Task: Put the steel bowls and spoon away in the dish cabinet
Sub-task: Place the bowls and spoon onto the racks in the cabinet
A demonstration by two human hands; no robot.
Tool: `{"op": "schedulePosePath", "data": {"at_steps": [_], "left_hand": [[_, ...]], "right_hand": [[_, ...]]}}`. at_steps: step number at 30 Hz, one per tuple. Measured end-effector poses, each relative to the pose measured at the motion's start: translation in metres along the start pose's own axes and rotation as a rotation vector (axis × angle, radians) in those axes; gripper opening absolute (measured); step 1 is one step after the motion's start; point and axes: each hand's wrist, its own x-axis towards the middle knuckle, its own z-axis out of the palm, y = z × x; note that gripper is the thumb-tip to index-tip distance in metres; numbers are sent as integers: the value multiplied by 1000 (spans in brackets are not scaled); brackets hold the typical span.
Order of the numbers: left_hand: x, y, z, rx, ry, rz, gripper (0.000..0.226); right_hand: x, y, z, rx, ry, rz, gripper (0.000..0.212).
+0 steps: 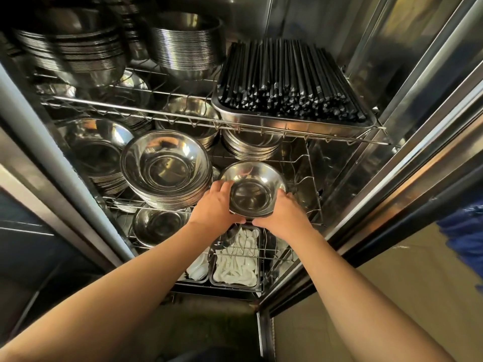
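Observation:
Both my hands hold a small stack of steel bowls point(252, 190) at the front right of the cabinet's middle wire shelf point(315, 205). My left hand point(215, 207) grips the stack's left side and my right hand point(283, 214) grips its right side. The bowls sit upright, mouths up. Just left of them a taller stack of larger steel bowls point(166, 165) stands on the same shelf. I see no spoon in either hand.
The top wire shelf carries a steel tray of black chopsticks point(290, 82) and tall stacks of bowls point(183, 45). More bowl stacks sit behind on the middle shelf. Below are a bowl point(158, 226) and trays of white spoons point(236, 262). The open cabinet door point(407, 142) stands at right.

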Motion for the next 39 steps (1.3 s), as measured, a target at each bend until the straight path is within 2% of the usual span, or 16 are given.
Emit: {"op": "schedulePosePath", "data": {"at_steps": [8, 14, 22, 27, 32, 39], "left_hand": [[-7, -5, -1, 81, 31, 20, 98], [-11, 2, -5, 188, 25, 43, 104], [-4, 8, -5, 223, -31, 13, 103], [0, 5, -9, 160, -46, 9, 99], [2, 1, -13, 132, -54, 28, 90], [-2, -2, -12, 119, -34, 29, 85]], "right_hand": [[1, -5, 0, -48, -19, -43, 108], [4, -3, -25, -147, -113, -112, 134], [24, -6, -37, -108, -224, -118, 140], [20, -4, -34, -119, -167, -133, 129], [15, -3, -19, -111, -92, -90, 145], [7, -3, -16, -103, -56, -89, 145]]}}
